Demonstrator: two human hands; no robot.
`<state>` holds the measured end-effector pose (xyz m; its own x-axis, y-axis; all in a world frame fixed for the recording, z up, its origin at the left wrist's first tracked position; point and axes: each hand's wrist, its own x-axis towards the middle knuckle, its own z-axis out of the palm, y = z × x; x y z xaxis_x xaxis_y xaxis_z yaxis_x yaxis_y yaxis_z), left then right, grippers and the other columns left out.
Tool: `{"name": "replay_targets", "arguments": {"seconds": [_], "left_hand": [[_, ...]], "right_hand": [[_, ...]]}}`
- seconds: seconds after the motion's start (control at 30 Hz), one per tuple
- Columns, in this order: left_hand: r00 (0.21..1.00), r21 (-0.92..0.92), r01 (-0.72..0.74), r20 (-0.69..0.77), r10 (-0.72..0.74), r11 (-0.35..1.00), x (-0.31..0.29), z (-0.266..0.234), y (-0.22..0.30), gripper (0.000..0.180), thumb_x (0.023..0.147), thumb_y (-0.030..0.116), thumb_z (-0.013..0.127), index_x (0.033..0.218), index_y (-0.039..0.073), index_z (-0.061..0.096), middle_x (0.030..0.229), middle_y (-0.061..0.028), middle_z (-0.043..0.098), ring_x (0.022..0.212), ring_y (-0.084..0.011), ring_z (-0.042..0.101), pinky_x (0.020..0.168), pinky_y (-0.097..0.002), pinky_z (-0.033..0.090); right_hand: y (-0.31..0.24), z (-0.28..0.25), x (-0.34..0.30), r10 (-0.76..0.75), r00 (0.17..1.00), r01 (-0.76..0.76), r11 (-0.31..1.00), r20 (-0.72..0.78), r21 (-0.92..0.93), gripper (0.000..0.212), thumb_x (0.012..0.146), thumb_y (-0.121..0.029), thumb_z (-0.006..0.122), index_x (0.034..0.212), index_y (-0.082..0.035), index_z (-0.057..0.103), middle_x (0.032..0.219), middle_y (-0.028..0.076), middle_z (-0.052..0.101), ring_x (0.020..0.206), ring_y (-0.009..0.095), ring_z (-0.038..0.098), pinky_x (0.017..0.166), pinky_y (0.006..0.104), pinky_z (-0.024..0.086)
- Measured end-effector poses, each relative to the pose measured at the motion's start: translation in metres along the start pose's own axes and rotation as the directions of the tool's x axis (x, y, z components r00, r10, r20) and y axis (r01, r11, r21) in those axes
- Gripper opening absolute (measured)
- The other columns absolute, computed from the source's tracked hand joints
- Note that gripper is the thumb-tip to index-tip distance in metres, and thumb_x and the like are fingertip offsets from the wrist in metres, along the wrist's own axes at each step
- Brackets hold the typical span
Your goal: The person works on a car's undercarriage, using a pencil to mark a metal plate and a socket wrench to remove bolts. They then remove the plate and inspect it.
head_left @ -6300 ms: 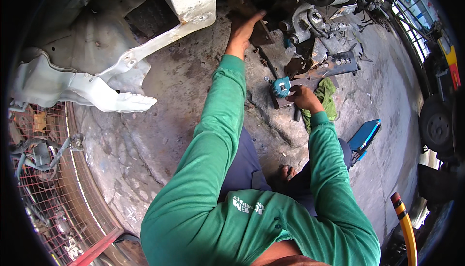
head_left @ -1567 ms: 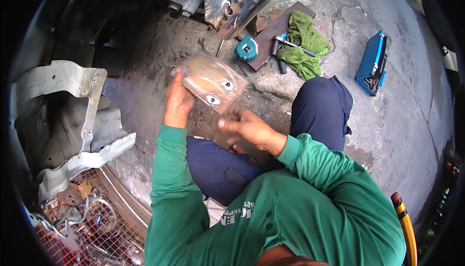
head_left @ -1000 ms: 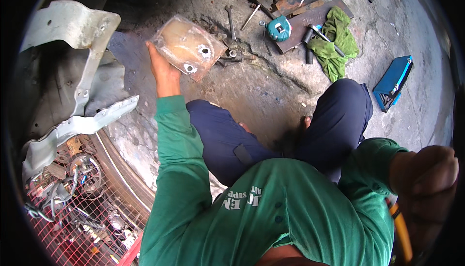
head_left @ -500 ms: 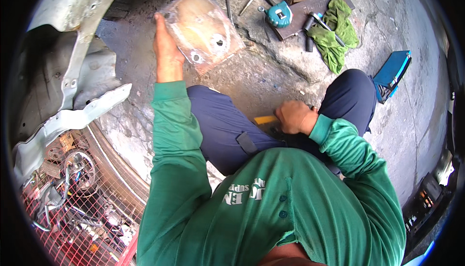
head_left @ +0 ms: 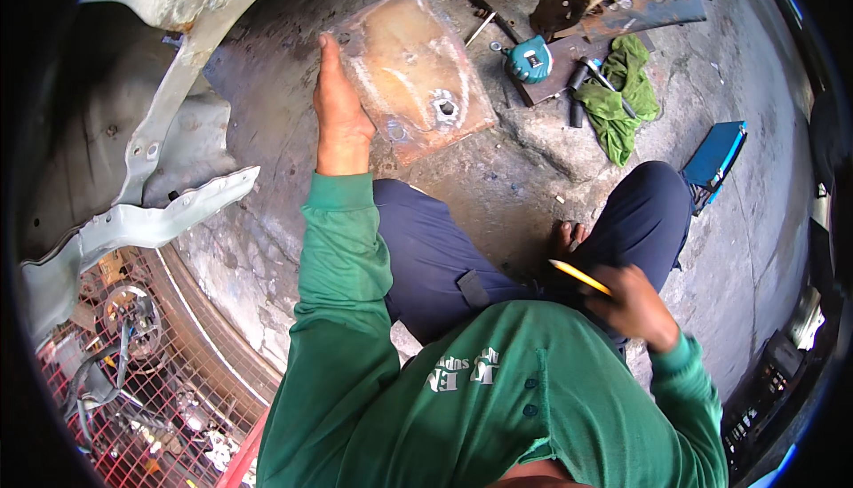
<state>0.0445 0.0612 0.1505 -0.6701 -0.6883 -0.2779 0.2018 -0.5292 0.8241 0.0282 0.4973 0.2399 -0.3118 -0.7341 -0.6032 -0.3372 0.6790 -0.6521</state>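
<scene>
A flat, squarish brownish plate [head_left: 391, 61] with a whitish smeared ring and a ragged hole is held up by its left edge in my left hand [head_left: 342, 124]. My left thumb lies along that edge; the fingers are hidden behind it. My right hand [head_left: 633, 303], slightly blurred, is closed around a narrow yellow stick-like tool [head_left: 580, 276] above my right thigh, its tip pointing left. Bare toes [head_left: 570, 234] show between my knees. Beyond them a green rag [head_left: 626, 97] lies on the floor, under part of a dark-handled tool [head_left: 578, 101].
A teal tape measure [head_left: 530, 60] rests by a dark flat board [head_left: 555, 90]. Rusty metal parts [head_left: 644, 4] lie at the far right. A blue case [head_left: 714, 155] stands right of my knee. Bent silver panels [head_left: 147, 208] rise at left, above red mesh [head_left: 115, 417].
My right hand has moved right and back toward my body with the yellow tool. The view has shifted, so the plate and my left hand appear farther right and slightly lower.
</scene>
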Motion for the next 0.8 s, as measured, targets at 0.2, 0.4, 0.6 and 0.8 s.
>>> {"name": "replay_targets", "arguments": {"seconds": [0.2,0.4,0.6,0.8], "left_hand": [[0.999,-0.032,0.042,0.017,-0.041,0.999,-0.010,0.012,0.004,0.068,0.105,0.057,0.046,0.143,0.000,0.051,0.141,-0.0174,0.059,0.127,-0.0301,0.060,0.108,-0.0440,0.048],[0.987,-0.027,0.096,0.131,-0.091,0.995,-0.010,0.021,-0.001,0.074,0.105,0.060,0.044,0.145,-0.002,0.048,0.140,-0.0197,0.059,0.126,-0.0311,0.061,0.107,-0.0452,0.050],[0.966,0.028,0.192,0.169,-0.194,0.981,-0.021,0.043,-0.005,0.074,0.105,0.061,0.041,0.143,-0.002,0.051,0.138,-0.0216,0.060,0.124,-0.0336,0.062,0.107,-0.0478,0.050],[0.951,0.046,0.241,0.188,-0.245,0.969,-0.019,0.041,-0.016,0.074,0.104,0.062,0.042,0.142,-0.001,0.052,0.138,-0.0212,0.061,0.123,-0.0338,0.063,0.106,-0.0477,0.051]], "right_hand": [[0.060,0.006,-0.139,0.577,0.803,-0.477,0.773,-0.149,0.417,0.008,0.077,0.004,0.077,0.083,0.005,0.072,0.068,0.006,0.069,0.062,0.013,0.062,0.064,0.0308,0.051],[0.039,-0.044,-0.139,0.468,0.740,-0.122,0.800,-0.483,0.588,0.073,0.082,-0.021,0.084,0.141,0.010,0.052,0.068,0.001,0.061,0.059,0.008,0.055,0.059,0.0220,0.046],[-0.018,-0.069,0.034,0.134,0.940,0.090,0.790,-0.313,0.607,0.031,0.098,-0.026,0.070,0.110,0.002,0.071,0.070,-0.002,0.057,0.058,0.008,0.049,0.053,0.0267,0.040],[0.001,-0.035,0.174,0.059,0.973,0.157,0.533,-0.222,0.831,0.037,0.105,-0.034,0.058,0.117,0.000,0.067,0.059,-0.001,0.054,0.044,0.007,0.040,0.041,0.0259,0.027]]}}
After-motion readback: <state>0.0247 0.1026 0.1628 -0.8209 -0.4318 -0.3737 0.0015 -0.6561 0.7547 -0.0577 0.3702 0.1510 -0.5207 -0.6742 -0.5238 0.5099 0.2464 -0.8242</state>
